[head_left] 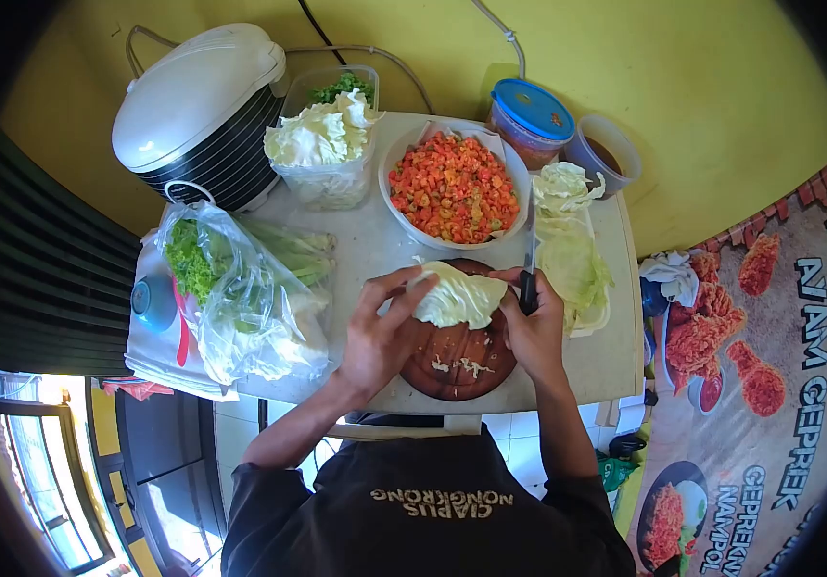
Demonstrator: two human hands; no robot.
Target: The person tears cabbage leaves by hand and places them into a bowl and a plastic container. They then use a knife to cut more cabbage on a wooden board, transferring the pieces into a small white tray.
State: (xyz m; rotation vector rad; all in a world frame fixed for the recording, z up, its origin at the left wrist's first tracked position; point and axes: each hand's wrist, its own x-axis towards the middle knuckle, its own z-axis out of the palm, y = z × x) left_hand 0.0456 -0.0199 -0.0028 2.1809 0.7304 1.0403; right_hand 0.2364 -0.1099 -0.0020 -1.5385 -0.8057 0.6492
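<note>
Left hand (380, 332) curls over the cabbage leaf (457, 298), fingers pinching its edge to flatten it on the round wooden board (461, 370). Right hand (534, 332) is closed around the knife (529, 269), blade pointing away while it steadies the leaf. Behind sit the bowl of diced carrot (454, 188) and spare leaves (572, 255), within reach.

Lower part of knife (529, 274) handle hidden inside right hand (534, 332), part of wooden cutting board (457, 361) covered by cabbage leaf (457, 298), bagged greens (240, 293) blurred behind plastic
</note>
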